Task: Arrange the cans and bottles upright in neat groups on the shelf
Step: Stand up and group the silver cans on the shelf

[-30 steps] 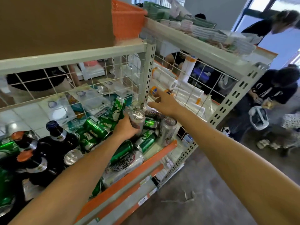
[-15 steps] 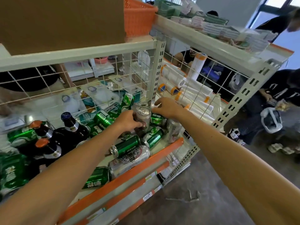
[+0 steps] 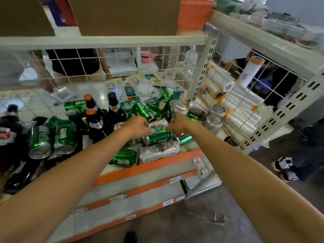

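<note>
My left hand curls its fingers round the left end of a silver can with a red logo lying on the can pile. My right hand curls at that can's right end, just above a lying green can; which one it holds is hidden. An upright silver can stands right behind my right hand, and two more upright silver cans stand further right. Dark bottles stand upright at the left. Several green cans lie tipped over on the shelf.
A wire mesh backs the shelf and a perforated post bounds it on the right. Rolls of plastic film fill the neighbouring bay. A cardboard box and an orange basket sit above. A person's shoes are on the floor at right.
My left hand let go of the upright silver can and dropped onto the pile in front. My right hand came down and forward beside it. The camera swung left.
</note>
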